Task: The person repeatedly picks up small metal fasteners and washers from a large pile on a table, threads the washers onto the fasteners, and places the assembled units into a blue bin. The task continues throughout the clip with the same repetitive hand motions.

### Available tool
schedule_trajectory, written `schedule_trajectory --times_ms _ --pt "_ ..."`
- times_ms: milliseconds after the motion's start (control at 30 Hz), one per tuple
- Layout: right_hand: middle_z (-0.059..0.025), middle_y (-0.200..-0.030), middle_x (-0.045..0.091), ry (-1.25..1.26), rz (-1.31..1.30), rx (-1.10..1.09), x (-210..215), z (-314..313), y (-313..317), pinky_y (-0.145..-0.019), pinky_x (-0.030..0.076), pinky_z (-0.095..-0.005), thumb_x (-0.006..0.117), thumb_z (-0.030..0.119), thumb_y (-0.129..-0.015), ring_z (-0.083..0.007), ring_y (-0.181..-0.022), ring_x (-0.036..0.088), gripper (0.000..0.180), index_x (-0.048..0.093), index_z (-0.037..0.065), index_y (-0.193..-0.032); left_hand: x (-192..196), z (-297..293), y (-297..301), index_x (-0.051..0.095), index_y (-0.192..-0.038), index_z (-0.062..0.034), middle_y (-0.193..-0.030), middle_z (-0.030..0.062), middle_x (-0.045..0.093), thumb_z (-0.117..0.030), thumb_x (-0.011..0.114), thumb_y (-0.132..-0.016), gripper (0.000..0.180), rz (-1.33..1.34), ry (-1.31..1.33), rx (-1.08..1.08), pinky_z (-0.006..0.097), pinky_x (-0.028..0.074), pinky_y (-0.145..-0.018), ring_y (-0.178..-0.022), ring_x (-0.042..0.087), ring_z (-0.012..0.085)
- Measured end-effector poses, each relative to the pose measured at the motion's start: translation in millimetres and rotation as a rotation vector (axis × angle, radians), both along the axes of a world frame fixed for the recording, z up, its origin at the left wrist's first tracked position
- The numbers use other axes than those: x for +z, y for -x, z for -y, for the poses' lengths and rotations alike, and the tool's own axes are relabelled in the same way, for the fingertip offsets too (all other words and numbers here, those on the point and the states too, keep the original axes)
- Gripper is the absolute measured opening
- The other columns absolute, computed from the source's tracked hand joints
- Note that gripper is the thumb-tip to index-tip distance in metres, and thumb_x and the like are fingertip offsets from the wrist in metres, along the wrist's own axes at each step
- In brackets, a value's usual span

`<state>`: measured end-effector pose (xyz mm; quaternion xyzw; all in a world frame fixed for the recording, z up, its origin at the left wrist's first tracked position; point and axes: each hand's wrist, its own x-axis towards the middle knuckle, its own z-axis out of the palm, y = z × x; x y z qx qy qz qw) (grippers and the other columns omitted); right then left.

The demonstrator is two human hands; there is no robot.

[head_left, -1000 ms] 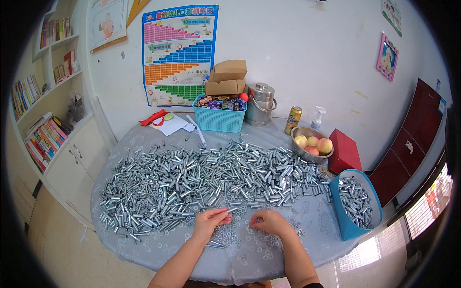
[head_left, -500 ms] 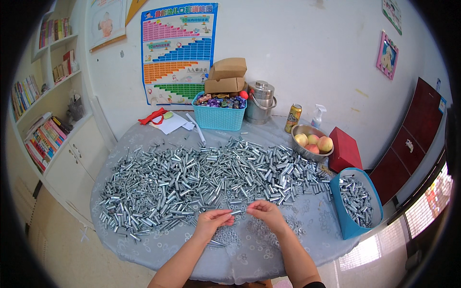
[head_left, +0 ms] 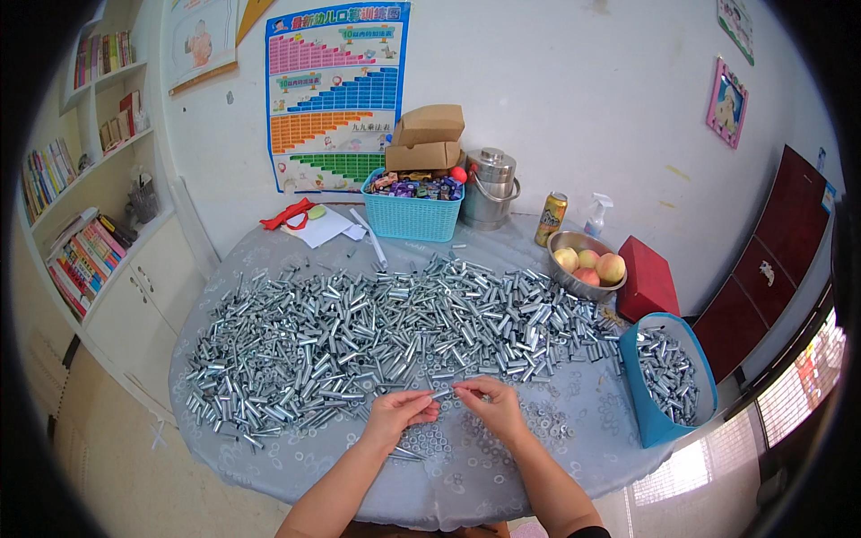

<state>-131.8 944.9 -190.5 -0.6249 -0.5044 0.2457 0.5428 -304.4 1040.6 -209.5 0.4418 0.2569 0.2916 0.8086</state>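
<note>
both hands, left hand and right hand, have risen together, now pinching one metal sleeve.

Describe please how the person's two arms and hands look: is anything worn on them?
Both forearms are bare, without sleeves over them. The left hand and the right hand wear no gloves, and no watch or bracelet shows at the wrists. Rings are too small to tell. A dark edge of clothing shows near the right elbow.

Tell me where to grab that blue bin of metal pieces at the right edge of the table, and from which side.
Grip the blue bin by its rim, probably at the two long side walls, coming from above with both hands. It stands open-topped and loaded with metal pieces, so it likely weighs a lot. A red box sits close beyond its far end.
</note>
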Motion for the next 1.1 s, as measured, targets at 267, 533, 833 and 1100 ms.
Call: schedule_trajectory --times_ms 267,533,833,1100 --pt "-0.0054 -0.080 0.065 0.013 0.293 -0.020 2.4 1.2 1.8 -0.063 0.047 -0.0272 0.075 0.018 -0.074 -0.0150 -0.068 0.056 0.020 0.069 0.006 -0.089 -6.1 -8.2 0.3 0.060 -0.106 0.0071 -0.093 0.0171 0.066 -0.005 0.061 -0.086 0.023 0.037 0.050 0.100 0.030 0.056 -0.074 -0.079 0.066 0.0212" --pt "-0.0075 -0.074 0.064 0.053 0.620 0.157 -12.8 -2.6 8.4 -0.066 0.048 -0.0368 0.074 0.024 -0.069 -0.0261 -0.073 0.061 0.021 0.067 0.008 -0.081 -3.1 -6.2 0.1 0.059 -0.108 0.0075 -0.094 0.0175 0.065 -0.004 0.060 -0.086 0.025 0.041 0.058 0.079 0.030 0.056 -0.074 -0.079 0.066 0.0214" --pt "-0.0075 -0.084 0.064 0.050 0.681 0.186 -14.5 0.4 4.8 -0.065 0.049 -0.0359 0.072 0.023 -0.072 -0.0265 -0.074 0.061 0.020 0.069 0.010 -0.086 -4.4 -6.0 0.5 0.059 -0.108 0.0076 -0.094 0.0176 0.065 -0.004 0.060 -0.087 0.025 0.039 0.049 0.069 0.031 0.056 -0.075 -0.080 0.066 0.0216" --pt "-0.0013 -0.079 0.062 0.035 -0.164 -0.009 -3.8 -2.3 -5.4 -0.063 0.046 -0.0234 0.069 0.013 -0.079 -0.0091 -0.070 0.056 0.017 0.067 0.006 -0.094 -3.2 -5.5 1.4 0.060 -0.107 0.0071 -0.093 0.0168 0.066 -0.006 0.061 -0.086 0.024 0.039 0.062 0.060 0.031 0.056 -0.074 -0.079 0.066 0.0212"
